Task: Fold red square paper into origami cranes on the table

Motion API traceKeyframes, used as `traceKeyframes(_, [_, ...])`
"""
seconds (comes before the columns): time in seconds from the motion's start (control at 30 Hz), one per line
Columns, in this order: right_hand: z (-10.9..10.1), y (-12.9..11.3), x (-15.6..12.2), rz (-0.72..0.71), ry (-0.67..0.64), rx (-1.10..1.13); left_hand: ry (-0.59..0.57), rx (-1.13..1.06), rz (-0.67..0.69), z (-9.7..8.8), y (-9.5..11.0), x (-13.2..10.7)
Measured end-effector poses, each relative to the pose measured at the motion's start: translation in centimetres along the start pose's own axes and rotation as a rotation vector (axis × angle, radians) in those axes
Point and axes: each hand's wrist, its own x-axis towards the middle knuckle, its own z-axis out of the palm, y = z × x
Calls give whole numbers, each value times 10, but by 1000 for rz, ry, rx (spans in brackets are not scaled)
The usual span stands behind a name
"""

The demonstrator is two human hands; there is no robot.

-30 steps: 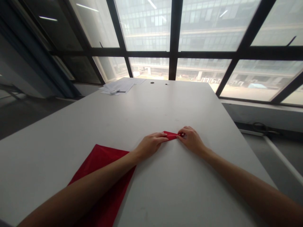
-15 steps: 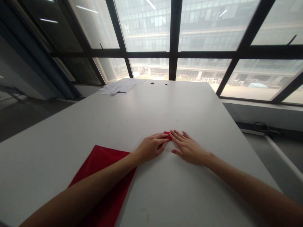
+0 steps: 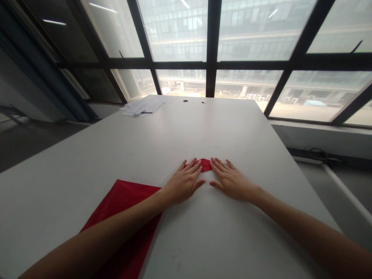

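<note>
A small piece of folded red paper [image 3: 206,164] lies flat on the white table [image 3: 186,131], partly covered by my fingers. My left hand [image 3: 186,181] rests on its left part with fingers spread and thumb out to the side. On its right end press the fingertips of my right hand [image 3: 230,177], which is also flat and open. Below my left forearm lies a larger red sheet [image 3: 124,193], its middle hidden by the arm.
White papers [image 3: 145,105] with a dark, thin object on them lie at the table's far left. Two small round dark spots, one a hole [image 3: 185,101], mark the far edge. Large windows [image 3: 180,35] stand behind, and a blue curtain [image 3: 43,69] hangs at left.
My left hand has gone from curled fingers on the small red paper to lying flat and spread, and more of the paper shows. My right hand has barely moved.
</note>
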Motion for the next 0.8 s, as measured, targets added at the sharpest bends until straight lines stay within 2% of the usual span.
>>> traceKeyframes(0.2, [0,-3,-1,12,14,-25,23,-32,67,-8,5,3])
traceKeyframes(0.33, [-5,-9,-4,5,113,-28,49,-41,55,-10,5,3])
traceKeyframes(0.43, [-12,-13,-3,7,201,63,52,-58,63,-9,0,4])
traceKeyframes(0.53, [-15,-14,0,27,270,254,17,-97,100,-6,-8,6])
traceKeyframes(0.67, [-10,-9,5,273,436,561,28,-153,125,-4,-14,8])
traceKeyframes(0.73, [-7,-6,6,386,452,726,44,-180,134,-3,-15,8])
traceKeyframes(0.8, [-4,-5,8,438,430,833,54,-213,132,-2,-15,9])
